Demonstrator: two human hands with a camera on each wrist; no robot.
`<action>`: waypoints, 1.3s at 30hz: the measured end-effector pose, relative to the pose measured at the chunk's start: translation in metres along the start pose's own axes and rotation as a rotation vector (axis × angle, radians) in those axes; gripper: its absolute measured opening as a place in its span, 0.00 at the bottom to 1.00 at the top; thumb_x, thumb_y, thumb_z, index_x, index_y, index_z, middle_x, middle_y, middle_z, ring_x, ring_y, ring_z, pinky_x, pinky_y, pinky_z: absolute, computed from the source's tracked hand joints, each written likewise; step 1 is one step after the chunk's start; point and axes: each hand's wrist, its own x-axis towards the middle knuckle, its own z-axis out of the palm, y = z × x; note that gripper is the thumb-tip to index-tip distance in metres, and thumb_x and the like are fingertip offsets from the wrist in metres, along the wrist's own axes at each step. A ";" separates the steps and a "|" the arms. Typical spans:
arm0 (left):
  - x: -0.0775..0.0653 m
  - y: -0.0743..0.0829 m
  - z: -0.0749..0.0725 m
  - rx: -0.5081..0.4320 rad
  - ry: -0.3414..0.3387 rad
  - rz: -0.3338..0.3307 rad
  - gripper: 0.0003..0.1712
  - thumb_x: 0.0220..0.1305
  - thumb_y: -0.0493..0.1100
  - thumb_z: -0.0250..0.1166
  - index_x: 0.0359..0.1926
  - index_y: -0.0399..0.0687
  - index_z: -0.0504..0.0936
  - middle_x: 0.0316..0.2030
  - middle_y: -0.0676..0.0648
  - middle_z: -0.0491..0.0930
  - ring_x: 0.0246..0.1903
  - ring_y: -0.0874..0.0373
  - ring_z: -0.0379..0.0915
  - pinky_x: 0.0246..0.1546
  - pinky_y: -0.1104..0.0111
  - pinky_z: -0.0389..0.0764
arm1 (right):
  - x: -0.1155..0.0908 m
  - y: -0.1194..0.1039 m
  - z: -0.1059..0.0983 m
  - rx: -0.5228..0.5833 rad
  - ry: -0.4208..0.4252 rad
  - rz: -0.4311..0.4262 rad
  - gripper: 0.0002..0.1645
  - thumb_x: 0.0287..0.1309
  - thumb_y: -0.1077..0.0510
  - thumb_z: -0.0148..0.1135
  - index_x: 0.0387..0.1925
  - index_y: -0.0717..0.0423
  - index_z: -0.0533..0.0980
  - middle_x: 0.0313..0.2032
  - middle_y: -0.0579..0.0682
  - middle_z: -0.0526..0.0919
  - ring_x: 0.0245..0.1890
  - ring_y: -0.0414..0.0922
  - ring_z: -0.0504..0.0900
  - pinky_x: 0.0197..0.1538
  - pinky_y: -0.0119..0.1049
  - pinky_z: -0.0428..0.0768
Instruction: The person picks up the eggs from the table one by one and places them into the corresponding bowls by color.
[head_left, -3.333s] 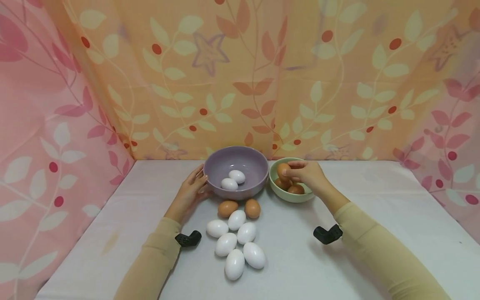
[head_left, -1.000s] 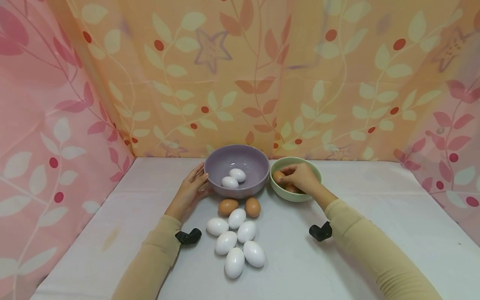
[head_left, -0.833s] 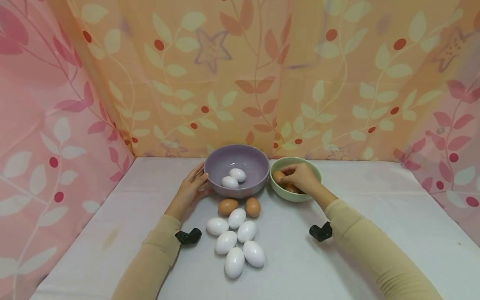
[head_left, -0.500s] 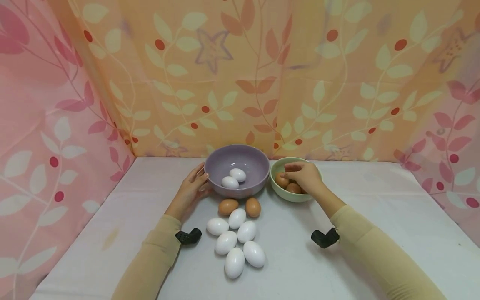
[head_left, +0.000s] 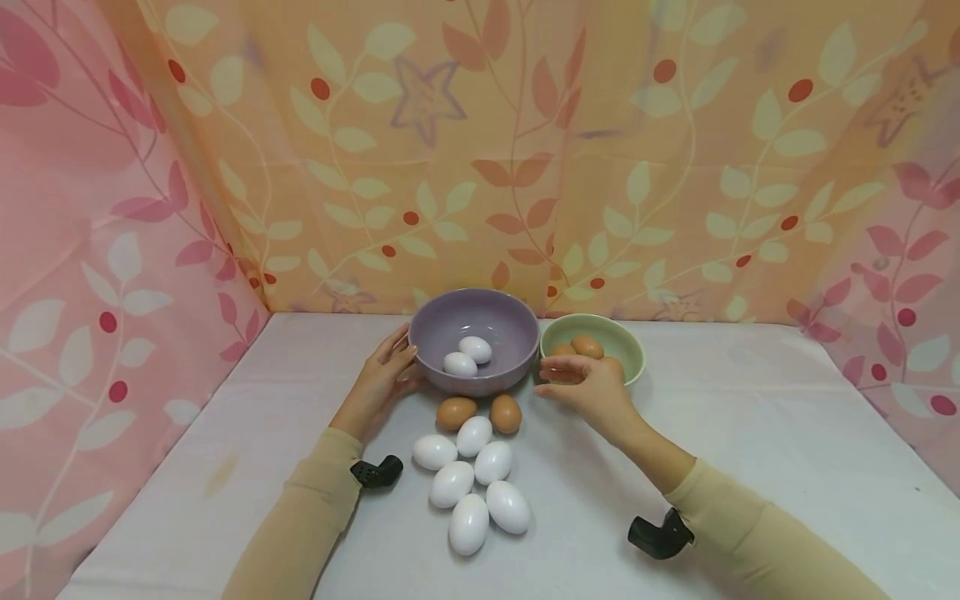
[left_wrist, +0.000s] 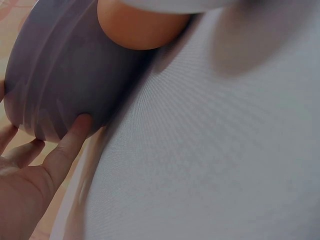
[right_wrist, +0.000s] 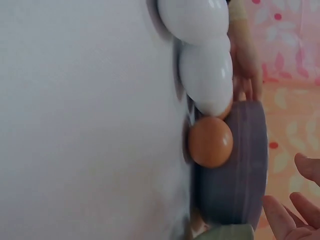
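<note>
My left hand (head_left: 380, 377) rests its extended fingers and thumb against the left side of a purple bowl (head_left: 517, 367); in the left wrist view the thumb (left_wrist: 75, 134) touches the bowl wall low down. Two white eggs (head_left: 461, 365) lie inside that bowl. My right hand (head_left: 592, 396) holds nothing and hovers before a light green bowl (head_left: 633, 358), fingers loosely extended and thumb apart. Brown eggs (head_left: 587, 347) sit in the green bowl, partly hidden by the hand.
Two brown eggs (head_left: 506, 414) lie on the white-covered table (head_left: 750, 400) in front of the purple bowl. Several white eggs (head_left: 470, 525) are grouped nearer the front. The two bowls stand side by side. Patterned cloth (head_left: 480, 167) hangs behind the table.
My right hand has let go of a brown egg in the green bowl, then drawn back toward the front and slightly left. My left hand stays at the purple bowl.
</note>
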 end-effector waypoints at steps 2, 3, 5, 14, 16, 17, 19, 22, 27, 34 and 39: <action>0.000 0.000 0.000 0.002 -0.001 0.001 0.36 0.77 0.44 0.53 0.79 0.56 0.49 0.79 0.48 0.47 0.73 0.45 0.56 0.68 0.44 0.68 | -0.003 0.002 0.004 -0.003 -0.020 0.007 0.29 0.51 0.62 0.75 0.55 0.69 0.78 0.53 0.66 0.83 0.56 0.56 0.83 0.48 0.25 0.83; 0.000 0.000 0.000 0.001 0.001 0.001 0.36 0.77 0.43 0.53 0.79 0.56 0.49 0.79 0.48 0.47 0.73 0.44 0.56 0.68 0.44 0.68 | -0.004 0.003 0.006 -0.007 -0.034 0.007 0.29 0.51 0.62 0.75 0.55 0.70 0.78 0.54 0.66 0.83 0.57 0.56 0.82 0.49 0.26 0.83; 0.000 0.000 0.000 0.000 0.002 0.001 0.36 0.77 0.43 0.53 0.79 0.56 0.49 0.79 0.47 0.47 0.74 0.44 0.56 0.68 0.43 0.67 | -0.005 0.005 0.009 -0.023 -0.057 0.012 0.30 0.53 0.61 0.74 0.56 0.69 0.77 0.55 0.65 0.82 0.58 0.56 0.81 0.52 0.29 0.83; 0.000 -0.001 -0.001 -0.004 -0.007 0.002 0.37 0.77 0.43 0.53 0.79 0.55 0.48 0.79 0.47 0.46 0.74 0.43 0.55 0.68 0.43 0.66 | -0.005 0.019 0.024 -0.044 -0.082 0.067 0.29 0.52 0.62 0.74 0.55 0.67 0.78 0.53 0.62 0.85 0.57 0.55 0.83 0.56 0.40 0.83; 0.000 -0.001 -0.001 -0.004 0.001 -0.002 0.37 0.77 0.44 0.53 0.79 0.56 0.49 0.79 0.48 0.47 0.73 0.44 0.56 0.68 0.43 0.67 | -0.005 0.021 0.027 -0.061 -0.077 0.079 0.28 0.51 0.61 0.75 0.55 0.65 0.79 0.52 0.61 0.85 0.56 0.55 0.83 0.55 0.40 0.84; 0.000 -0.001 -0.001 -0.002 0.001 -0.002 0.37 0.77 0.44 0.53 0.79 0.56 0.49 0.79 0.48 0.47 0.73 0.44 0.56 0.68 0.44 0.67 | -0.005 0.022 0.028 -0.072 -0.078 0.080 0.29 0.51 0.60 0.75 0.55 0.65 0.79 0.53 0.61 0.85 0.57 0.55 0.83 0.54 0.40 0.84; 0.000 0.000 -0.001 0.000 0.004 -0.002 0.37 0.76 0.44 0.54 0.79 0.56 0.49 0.79 0.48 0.47 0.74 0.45 0.56 0.68 0.43 0.67 | -0.005 0.024 0.031 -0.079 -0.081 0.080 0.29 0.50 0.60 0.76 0.54 0.65 0.79 0.53 0.61 0.85 0.57 0.56 0.83 0.54 0.39 0.84; 0.001 0.000 -0.001 0.003 0.002 0.003 0.37 0.77 0.44 0.53 0.79 0.56 0.49 0.79 0.47 0.46 0.74 0.44 0.55 0.68 0.43 0.67 | -0.004 0.026 0.034 -0.084 -0.087 0.064 0.29 0.49 0.60 0.76 0.54 0.66 0.79 0.52 0.61 0.85 0.56 0.57 0.83 0.53 0.39 0.84; 0.000 -0.001 -0.001 0.001 -0.006 0.004 0.37 0.77 0.43 0.53 0.79 0.55 0.48 0.79 0.46 0.46 0.74 0.43 0.55 0.68 0.43 0.67 | -0.003 0.028 0.039 -0.091 -0.101 0.074 0.30 0.49 0.60 0.76 0.54 0.67 0.78 0.50 0.62 0.86 0.52 0.55 0.85 0.51 0.37 0.84; 0.000 -0.001 -0.001 0.004 -0.003 0.008 0.37 0.76 0.44 0.53 0.79 0.55 0.48 0.79 0.46 0.46 0.74 0.43 0.55 0.68 0.43 0.67 | 0.001 0.030 0.045 -0.074 -0.100 0.108 0.30 0.49 0.61 0.76 0.53 0.70 0.78 0.49 0.65 0.86 0.49 0.55 0.86 0.47 0.37 0.86; 0.001 -0.001 -0.002 0.010 -0.003 0.006 0.37 0.76 0.45 0.54 0.79 0.56 0.48 0.79 0.46 0.46 0.74 0.43 0.55 0.68 0.43 0.68 | 0.003 0.031 0.048 -0.059 -0.088 0.139 0.28 0.50 0.62 0.75 0.53 0.69 0.78 0.49 0.64 0.86 0.49 0.53 0.86 0.46 0.36 0.85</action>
